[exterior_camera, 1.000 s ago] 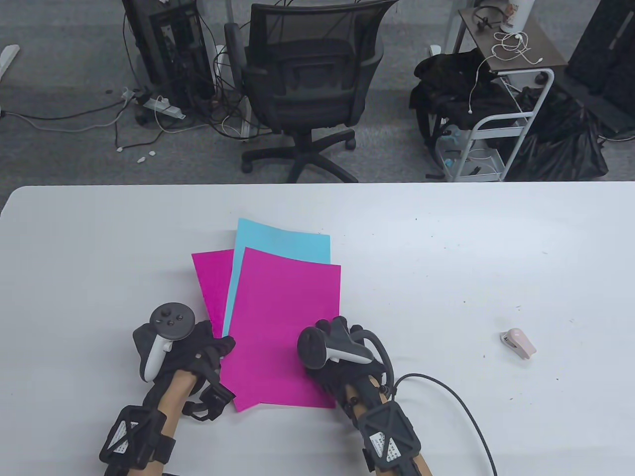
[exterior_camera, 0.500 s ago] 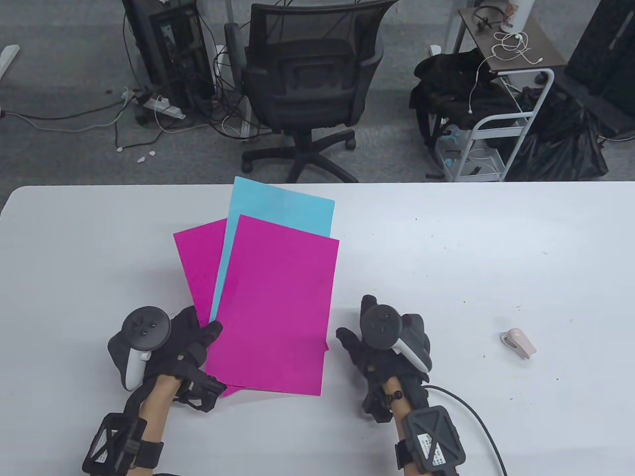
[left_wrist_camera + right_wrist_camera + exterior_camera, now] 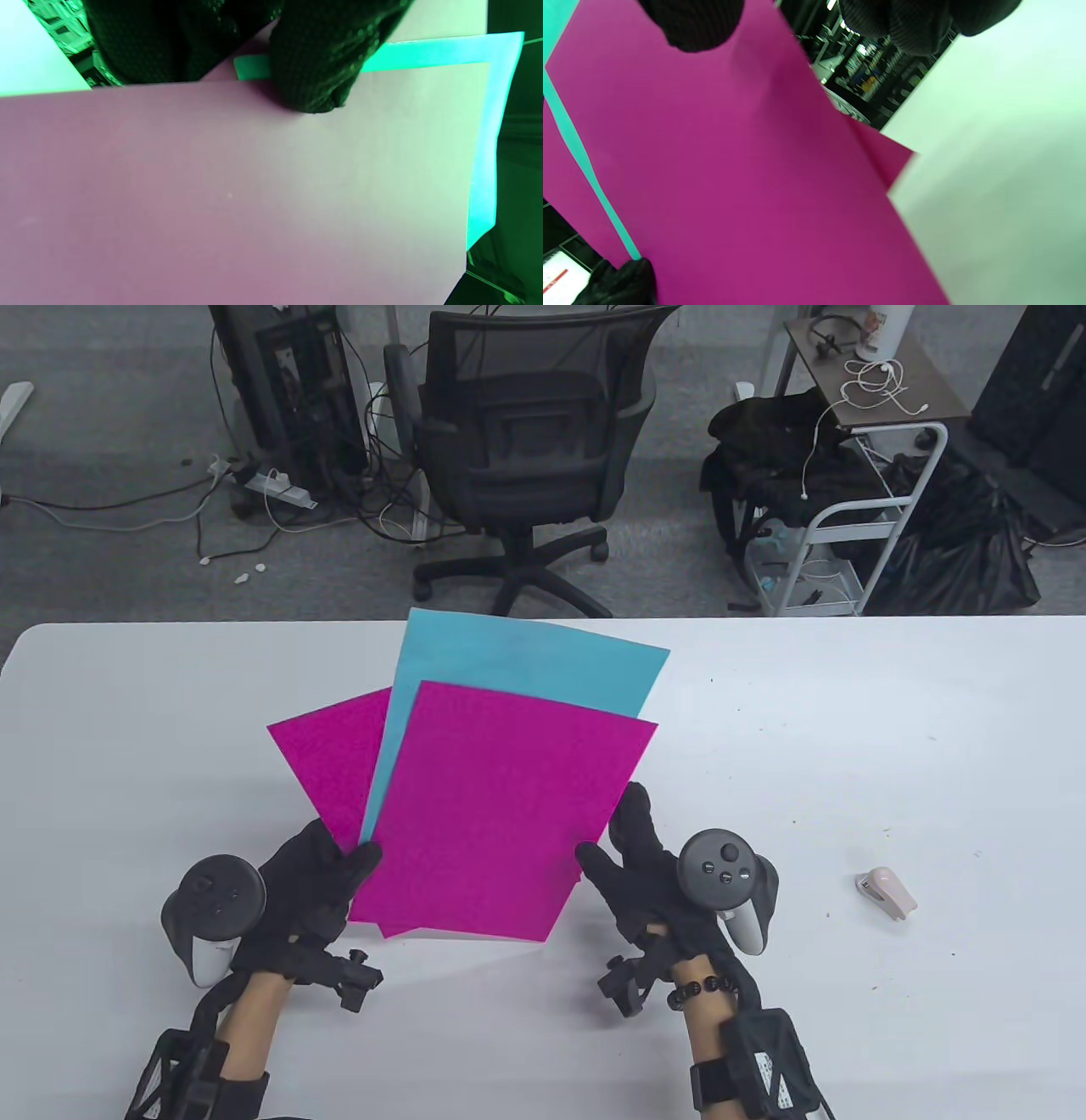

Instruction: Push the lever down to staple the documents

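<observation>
Three loose sheets are held fanned and raised off the white table (image 3: 848, 729): a magenta top sheet (image 3: 501, 806), a blue sheet (image 3: 526, 661) behind it, and a second magenta sheet (image 3: 339, 755) at the left. My left hand (image 3: 352, 857) pinches their lower left edge, with its thumb (image 3: 314, 72) pressed on the top sheet. My right hand (image 3: 607, 836) pinches the lower right edge, thumb (image 3: 695, 25) on top and the fingers behind the sheets. A small pink stapler (image 3: 887, 892) lies on the table well to the right of my right hand, untouched.
A black office chair (image 3: 526, 449) stands beyond the table's far edge. A white cart (image 3: 848, 534) with cables and dark bags stands at the back right. A black cable (image 3: 814, 1044) trails from my right wrist across the table.
My right hand moved off the top sheet to its right edge and took hold. Both hands lifted the sheets off the table; they fanned out and tilted to the right.
</observation>
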`<state>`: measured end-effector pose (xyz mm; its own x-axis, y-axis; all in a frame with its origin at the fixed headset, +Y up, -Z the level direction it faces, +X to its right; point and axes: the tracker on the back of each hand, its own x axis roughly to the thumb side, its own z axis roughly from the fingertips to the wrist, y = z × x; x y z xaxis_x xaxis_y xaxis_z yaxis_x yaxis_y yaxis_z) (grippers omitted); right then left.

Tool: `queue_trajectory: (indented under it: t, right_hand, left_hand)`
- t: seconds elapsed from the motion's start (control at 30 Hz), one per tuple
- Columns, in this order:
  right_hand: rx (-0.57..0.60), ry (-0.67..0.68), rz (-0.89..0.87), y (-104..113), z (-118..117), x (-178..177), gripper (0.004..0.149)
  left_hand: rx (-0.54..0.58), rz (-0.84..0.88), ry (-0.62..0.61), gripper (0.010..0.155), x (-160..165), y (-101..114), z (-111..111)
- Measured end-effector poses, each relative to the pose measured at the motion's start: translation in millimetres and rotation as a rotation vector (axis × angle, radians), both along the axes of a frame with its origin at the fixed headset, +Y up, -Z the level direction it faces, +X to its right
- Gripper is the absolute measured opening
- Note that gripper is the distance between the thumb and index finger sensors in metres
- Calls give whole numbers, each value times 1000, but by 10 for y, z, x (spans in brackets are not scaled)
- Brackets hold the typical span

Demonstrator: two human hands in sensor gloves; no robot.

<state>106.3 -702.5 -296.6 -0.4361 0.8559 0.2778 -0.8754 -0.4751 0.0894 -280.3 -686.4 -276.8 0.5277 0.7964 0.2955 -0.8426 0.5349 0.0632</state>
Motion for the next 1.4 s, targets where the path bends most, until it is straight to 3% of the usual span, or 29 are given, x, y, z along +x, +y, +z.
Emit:
queue_trajectory:
  t: [0.2,0.57,1.17,1.4]
  right_hand:
    - [118,-40,-36,136,88,-3,83]
    - [227,-20,-78,281,178,-66,68]
    - [188,-1,-39,193,147,-102,64]
    - [163,14,-16,169,123,-106,67]
  left_hand:
    - [42,-23,-49,43,80,33,53]
    - [37,-98,-88,44,132,34,43]
    - [-48,-184,-156,48,189,-99,-17]
    - [-72,-123,-199,60,163,-100,-35]
